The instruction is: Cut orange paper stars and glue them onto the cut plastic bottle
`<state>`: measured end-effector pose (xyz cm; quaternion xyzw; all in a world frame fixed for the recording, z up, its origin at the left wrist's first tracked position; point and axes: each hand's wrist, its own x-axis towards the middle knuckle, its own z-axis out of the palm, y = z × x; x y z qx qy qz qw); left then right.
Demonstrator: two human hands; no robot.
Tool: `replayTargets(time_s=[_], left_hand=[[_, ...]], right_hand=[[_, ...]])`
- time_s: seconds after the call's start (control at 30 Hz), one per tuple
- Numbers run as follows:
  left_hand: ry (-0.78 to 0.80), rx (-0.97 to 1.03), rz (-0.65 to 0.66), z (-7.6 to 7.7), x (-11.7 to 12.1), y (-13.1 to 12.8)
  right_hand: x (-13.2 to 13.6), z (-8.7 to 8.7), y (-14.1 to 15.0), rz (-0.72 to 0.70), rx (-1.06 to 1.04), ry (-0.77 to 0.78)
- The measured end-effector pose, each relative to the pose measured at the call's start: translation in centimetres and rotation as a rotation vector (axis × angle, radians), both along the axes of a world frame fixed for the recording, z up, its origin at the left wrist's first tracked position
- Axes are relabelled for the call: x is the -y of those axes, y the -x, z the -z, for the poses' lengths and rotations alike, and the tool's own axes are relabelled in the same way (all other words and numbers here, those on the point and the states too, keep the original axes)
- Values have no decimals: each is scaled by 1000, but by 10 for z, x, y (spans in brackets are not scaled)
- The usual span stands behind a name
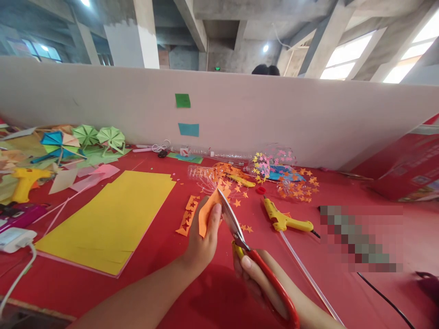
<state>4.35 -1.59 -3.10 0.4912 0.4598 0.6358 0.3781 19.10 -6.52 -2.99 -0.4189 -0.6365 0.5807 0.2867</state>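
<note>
left hand (203,237) pinches orange paper (206,214), right hand (254,273) grips scissors (242,243); blades (233,220) sit near left thumb (216,216), slipping could nick it

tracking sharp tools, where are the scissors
In the head view, right of centre, the scissors are in the right hand, blades at orange paper in the left hand.

The paper (206,213) is orange, the scissor handles (273,278) red-and-yellow.

Glare from far-right windows (348,55); ceiling lamp (265,47) bright; red worktop (212,292) softly shadowed at front; edges stretched; pixelated patch (358,237) at right.
</note>
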Motion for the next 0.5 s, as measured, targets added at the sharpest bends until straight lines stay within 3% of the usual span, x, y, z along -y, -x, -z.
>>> replayTargets(time_s=[0.23, 0.37, 0.5], left_hand=[[-43, -27, 27, -3, 0, 1], [3, -8, 17, -3, 1, 0], [26, -5, 55, -5, 2, 0]], right_hand=[[0, -4, 4, 89, 62, -20], [1, -4, 7, 131, 80, 52], [2, -2, 7, 138, 105, 20]])
